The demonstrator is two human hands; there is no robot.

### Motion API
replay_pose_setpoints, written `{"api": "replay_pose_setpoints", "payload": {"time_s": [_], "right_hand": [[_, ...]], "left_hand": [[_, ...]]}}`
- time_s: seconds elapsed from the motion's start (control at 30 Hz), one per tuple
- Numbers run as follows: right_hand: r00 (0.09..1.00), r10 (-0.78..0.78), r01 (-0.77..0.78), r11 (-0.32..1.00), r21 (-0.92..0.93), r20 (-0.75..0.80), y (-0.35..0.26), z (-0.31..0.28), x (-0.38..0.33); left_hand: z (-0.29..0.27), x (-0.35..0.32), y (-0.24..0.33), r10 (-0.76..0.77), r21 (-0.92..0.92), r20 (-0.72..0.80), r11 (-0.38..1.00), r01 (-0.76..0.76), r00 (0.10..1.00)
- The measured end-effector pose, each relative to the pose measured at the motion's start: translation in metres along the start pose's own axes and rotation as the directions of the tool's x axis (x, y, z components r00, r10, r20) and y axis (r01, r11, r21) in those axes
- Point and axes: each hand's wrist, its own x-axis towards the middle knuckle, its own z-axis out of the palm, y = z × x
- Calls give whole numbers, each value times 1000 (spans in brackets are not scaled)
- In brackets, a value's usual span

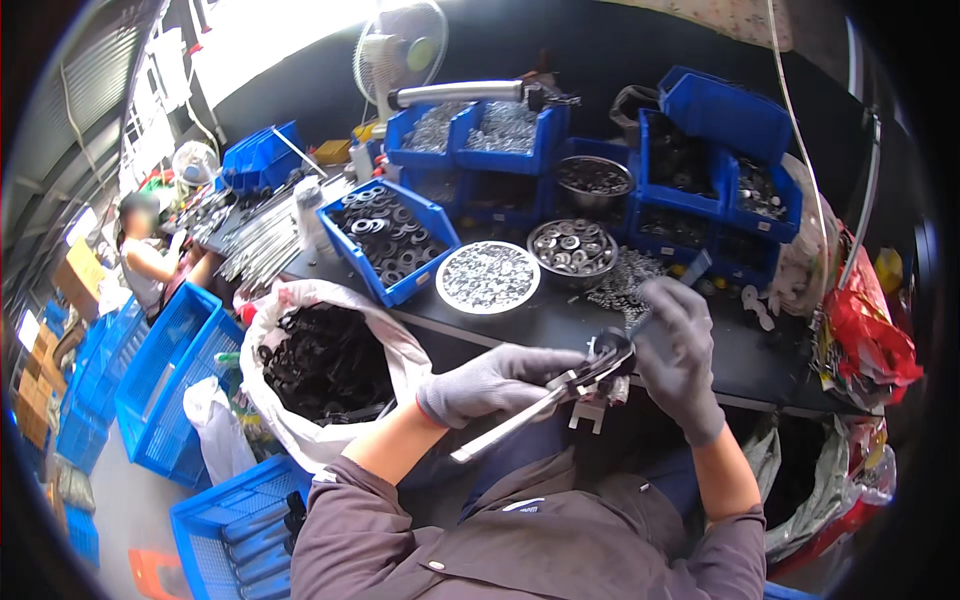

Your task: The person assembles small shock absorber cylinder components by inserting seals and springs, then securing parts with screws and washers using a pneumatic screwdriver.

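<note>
Gloved in grey, my left hand (pixel 492 384) is closed around a hand-sized assembly of black and silver metal parts (pixel 606 356). A flat silver bar (pixel 510 424) sticks out of it toward the lower left. My right hand (pixel 680 350), also in a grey glove, is raised at the right end of the assembly; motion smears its fingers, so I cannot make out their grip. Just below the assembly a small pale metal bracket (pixel 587 414) shows. Beyond my hands, a loose heap of small metal pieces (pixel 628 284) lies on the dark table (pixel 740 345).
A white dish (pixel 488 310) of small parts, a steel bowl (pixel 612 270) and a blue bin (pixel 330 225) of washers stand ahead. Stacked blue bins (pixel 720 225) line the back. A white sack (pixel 270 400) of black parts sits left. A person (pixel 150 262) works far left.
</note>
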Motion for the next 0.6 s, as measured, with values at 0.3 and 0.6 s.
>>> {"api": "replay_pose_setpoints", "payload": {"time_s": [0.3,0.6], "right_hand": [[694,617,-648,310,696,371,-32,14,-27],[696,516,-712,587,385,500,2,4,-82]], "left_hand": [[1,70,-27,708,960,123,-262,96,695],[-49,80,-4,884,958,-26,-111,266,466]]}}
